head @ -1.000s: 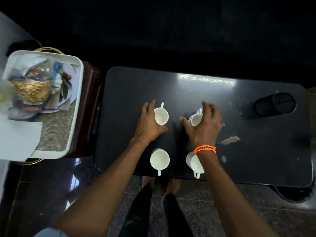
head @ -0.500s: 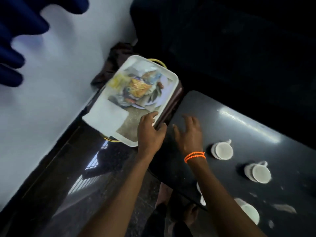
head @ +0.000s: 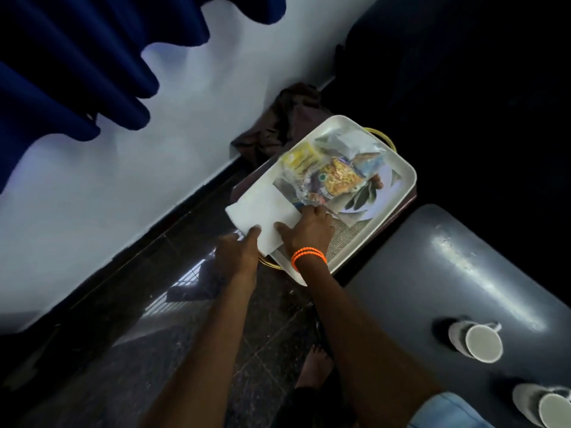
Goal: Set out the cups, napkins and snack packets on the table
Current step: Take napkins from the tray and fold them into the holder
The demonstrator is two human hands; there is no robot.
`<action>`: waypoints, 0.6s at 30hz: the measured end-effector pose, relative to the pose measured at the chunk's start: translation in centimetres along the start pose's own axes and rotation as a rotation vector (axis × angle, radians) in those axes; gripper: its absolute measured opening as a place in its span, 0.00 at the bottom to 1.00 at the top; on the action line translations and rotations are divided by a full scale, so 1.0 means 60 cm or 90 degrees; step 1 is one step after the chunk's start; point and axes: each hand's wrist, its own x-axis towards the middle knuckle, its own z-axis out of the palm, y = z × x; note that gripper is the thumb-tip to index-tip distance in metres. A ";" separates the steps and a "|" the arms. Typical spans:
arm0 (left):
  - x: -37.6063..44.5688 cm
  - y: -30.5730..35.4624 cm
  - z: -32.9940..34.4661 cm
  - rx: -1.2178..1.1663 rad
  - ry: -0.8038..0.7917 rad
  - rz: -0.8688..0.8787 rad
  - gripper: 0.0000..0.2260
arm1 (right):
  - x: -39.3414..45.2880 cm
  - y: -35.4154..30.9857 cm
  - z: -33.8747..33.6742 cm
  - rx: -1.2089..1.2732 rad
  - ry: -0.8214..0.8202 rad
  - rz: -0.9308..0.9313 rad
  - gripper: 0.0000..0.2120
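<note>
A white tray [head: 404,177] rests on a brown stool left of the dark table [head: 438,273]. A stack of white napkins [head: 262,211] lies on the tray's near end, with clear snack packets [head: 333,174] behind it. My left hand [head: 238,251] pinches the napkins' near edge with its thumb on top. My right hand [head: 309,230], with an orange bracelet at the wrist, presses its fingers on the stack's right side. Two white cups [head: 479,341] [head: 547,406] stand on the table at the lower right.
A white wall and a blue curtain [head: 77,72] fill the left. A dark brown cloth [head: 284,118] lies heaped behind the stool. The floor is dark polished stone [head: 154,319]. My bare foot [head: 315,366] shows below.
The view swung from the cups to the tray. Both hands left the cups, crossed to the tray and now hold the napkin stack.
</note>
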 end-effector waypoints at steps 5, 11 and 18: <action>0.001 0.001 -0.005 0.021 -0.006 0.048 0.14 | -0.004 -0.011 0.011 0.088 -0.015 0.022 0.18; -0.061 0.033 0.019 -0.046 -0.010 0.111 0.12 | -0.033 0.023 -0.056 0.442 0.037 0.029 0.12; -0.210 0.072 0.145 -0.020 -0.167 0.155 0.10 | -0.087 0.181 -0.189 0.639 0.185 0.138 0.11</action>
